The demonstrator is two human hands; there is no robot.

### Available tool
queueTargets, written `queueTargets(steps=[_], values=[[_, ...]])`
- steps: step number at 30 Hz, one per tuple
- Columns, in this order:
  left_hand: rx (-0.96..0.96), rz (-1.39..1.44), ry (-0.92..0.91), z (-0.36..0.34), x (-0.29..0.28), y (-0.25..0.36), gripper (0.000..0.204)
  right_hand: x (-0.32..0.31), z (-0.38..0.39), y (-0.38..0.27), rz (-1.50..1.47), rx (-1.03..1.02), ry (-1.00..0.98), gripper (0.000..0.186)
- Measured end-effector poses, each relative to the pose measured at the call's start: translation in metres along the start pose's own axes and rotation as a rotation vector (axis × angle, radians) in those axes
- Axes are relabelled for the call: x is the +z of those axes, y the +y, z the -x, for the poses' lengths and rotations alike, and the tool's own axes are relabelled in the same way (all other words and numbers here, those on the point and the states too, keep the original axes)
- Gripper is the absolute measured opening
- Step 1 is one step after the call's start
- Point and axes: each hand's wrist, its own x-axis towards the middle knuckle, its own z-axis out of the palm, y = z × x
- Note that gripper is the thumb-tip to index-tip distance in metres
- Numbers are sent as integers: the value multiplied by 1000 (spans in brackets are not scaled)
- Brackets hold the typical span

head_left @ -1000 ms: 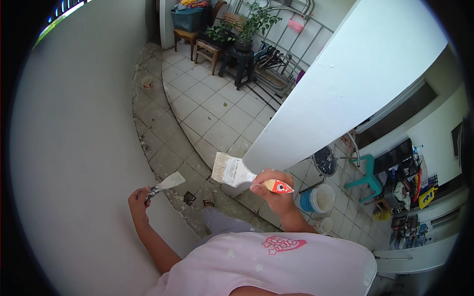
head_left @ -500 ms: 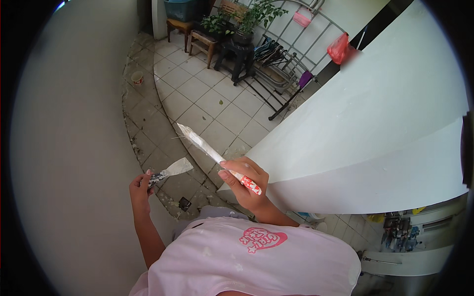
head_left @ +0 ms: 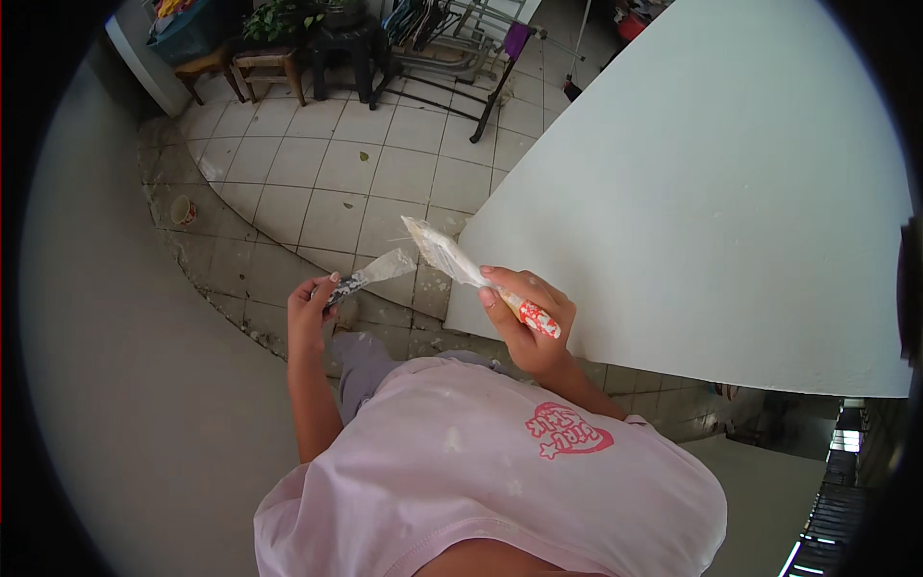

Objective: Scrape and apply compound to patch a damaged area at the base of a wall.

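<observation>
My left hand (head_left: 308,317) is closed around the dark, paint-spattered handle of a putty knife (head_left: 383,265), its pale, smeared blade angled up to the right. My right hand (head_left: 529,346) grips a paintbrush (head_left: 445,252), white with a red-patterned handle end, tilted so its bristles point up-left, close beside the blade. Both tools are held above a tiled step. A smooth white wall (head_left: 673,192) stands just right of the brush; a plain wall (head_left: 115,337) curves along my left.
A raised tiled floor (head_left: 317,178) lies ahead, its curved edge above a dirty lower strip (head_left: 245,308) with a small cup (head_left: 184,211). At the back stand wooden chairs (head_left: 267,61), a black stool (head_left: 343,58) with a plant, and metal racks (head_left: 452,58).
The view has shifted. The brush has turned from flat to nearly edge-on, and the putty knife has moved right and up, nearer the brush.
</observation>
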Motion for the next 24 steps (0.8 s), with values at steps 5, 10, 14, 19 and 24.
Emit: queueTargets(steps=[5,10,14,19,24], values=[[-49,-244,-149,-86,-10,46,22,39,8,24,202,349,281,13],[-72,-479,-296,-170,-40,96,25,59,9,15,365,638,614,13],[-111,-555,-337,-226,-54,95,27,67,13,-3,541,794,694,14],[-38,-583,-370,-243,-39,66,26,80,32,-4,589,914,715,15],[-76,-590,-395,-230,-28,26,22,93,51,11,509,962,701,19]])
